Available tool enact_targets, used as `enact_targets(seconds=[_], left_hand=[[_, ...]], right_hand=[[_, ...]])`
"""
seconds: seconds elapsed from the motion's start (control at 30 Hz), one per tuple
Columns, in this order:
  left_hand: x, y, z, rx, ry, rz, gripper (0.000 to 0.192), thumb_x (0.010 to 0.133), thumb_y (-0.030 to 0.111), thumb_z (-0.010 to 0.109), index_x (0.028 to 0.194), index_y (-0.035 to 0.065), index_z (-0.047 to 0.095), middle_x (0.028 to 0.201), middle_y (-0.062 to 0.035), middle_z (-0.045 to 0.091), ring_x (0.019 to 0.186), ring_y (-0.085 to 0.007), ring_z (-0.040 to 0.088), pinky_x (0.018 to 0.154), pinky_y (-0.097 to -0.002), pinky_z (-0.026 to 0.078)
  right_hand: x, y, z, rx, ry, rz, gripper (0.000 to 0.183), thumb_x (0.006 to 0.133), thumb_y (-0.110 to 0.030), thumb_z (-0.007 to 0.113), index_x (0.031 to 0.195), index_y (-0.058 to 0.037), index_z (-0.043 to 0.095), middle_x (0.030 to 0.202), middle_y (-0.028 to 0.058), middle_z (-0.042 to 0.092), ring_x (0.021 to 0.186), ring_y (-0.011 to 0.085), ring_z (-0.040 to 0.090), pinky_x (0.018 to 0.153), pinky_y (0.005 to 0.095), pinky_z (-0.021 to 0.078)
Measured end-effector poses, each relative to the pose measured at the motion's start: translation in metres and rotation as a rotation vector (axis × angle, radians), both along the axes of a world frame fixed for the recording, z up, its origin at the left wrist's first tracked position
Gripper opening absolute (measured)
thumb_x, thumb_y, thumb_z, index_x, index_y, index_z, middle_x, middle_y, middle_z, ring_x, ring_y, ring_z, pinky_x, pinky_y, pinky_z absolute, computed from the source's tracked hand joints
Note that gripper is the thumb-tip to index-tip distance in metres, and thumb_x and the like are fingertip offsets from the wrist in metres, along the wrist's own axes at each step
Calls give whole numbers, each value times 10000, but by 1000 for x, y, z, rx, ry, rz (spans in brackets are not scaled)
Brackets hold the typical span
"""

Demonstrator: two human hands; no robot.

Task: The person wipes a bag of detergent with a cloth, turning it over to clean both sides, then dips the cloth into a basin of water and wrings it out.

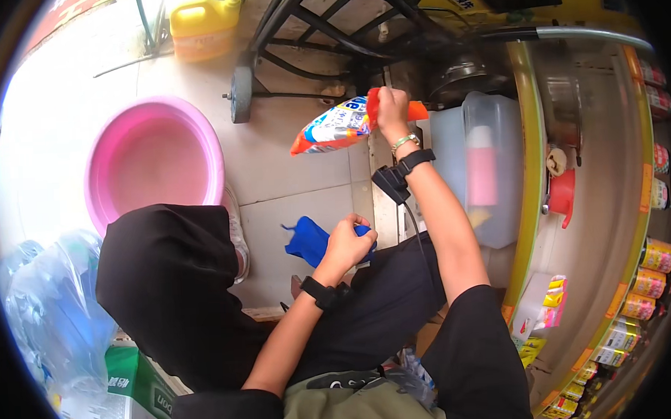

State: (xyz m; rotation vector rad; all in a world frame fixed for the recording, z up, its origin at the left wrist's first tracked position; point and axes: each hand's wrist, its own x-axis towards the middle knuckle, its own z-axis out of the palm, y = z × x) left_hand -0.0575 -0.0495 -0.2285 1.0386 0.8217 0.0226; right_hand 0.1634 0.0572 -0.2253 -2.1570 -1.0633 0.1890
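Observation:
My right hand [393,110] is closed around the gathered top of an orange, white and blue plastic packet [337,124], which looks like a detergent bag. It hangs tilted above the tiled floor. Over my thigh, my left hand [348,244] grips a blue cloth [310,241]; part of the cloth sticks out on both sides of the fingers. A round pink plastic basin [211,136] stands on the floor at the left, beyond my knee. Its inside looks pale and cloudy; whether it holds water is hard to tell.
A black metal hand trolley [327,24] with a grey wheel stands ahead, beside a yellow jug [206,24]. At the right are a translucent plastic bin [502,224] and shelves [526,145] with cans. Clear plastic bags [64,305] and a green-and-white carton [130,370] lie at lower left.

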Motion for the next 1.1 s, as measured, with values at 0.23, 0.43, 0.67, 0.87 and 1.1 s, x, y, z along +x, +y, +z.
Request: enact_targets(seconds=[0.23, 0.43, 0.67, 0.87, 1.1], left_hand=[[-2, 11, -10, -15, 68, 51, 295, 641, 207, 598, 851, 3, 559, 724, -178, 600, 703, -280, 602, 676, -344, 464], [0, 10, -8, 57, 51, 111, 277, 642, 182, 591, 839, -8, 548, 702, -165, 588, 683, -261, 592, 657, -334, 459], [9, 15, 5, 95, -13, 70, 191, 676, 90, 562, 823, -26, 528, 726, -95, 573, 665, -122, 529, 624, -255, 439], [9, 16, 10, 109, -7, 73, 189, 684, 98, 559, 828, -20, 523, 713, -74, 558, 652, -110, 511, 613, -242, 434], [4, 26, 35, 2, -68, 231, 163, 683, 103, 562, 815, 18, 517, 688, -23, 507, 616, -87, 486, 555, -234, 433]], right_hand=[[-22, 39, -38, -74, -33, -60, 348, 739, -228, 382, 595, 48, 537, 632, 251, 515, 619, 408, 538, 562, 445, 407], [-43, 63, -58, -30, -121, -107, 362, 758, -235, 382, 573, 39, 530, 599, 239, 520, 608, 406, 537, 561, 443, 408], [-27, 76, -45, -250, -83, 190, 292, 732, -278, 458, 669, -25, 589, 724, 157, 603, 736, 333, 569, 692, 424, 413], [-35, 57, -28, -396, -460, 534, 322, 688, -275, 551, 920, -52, 532, 946, 89, 552, 986, 239, 483, 815, 384, 340], [-36, 9, 24, -469, -256, 588, 334, 737, -257, 533, 993, -44, 510, 895, 119, 538, 877, 257, 531, 773, 354, 392]])
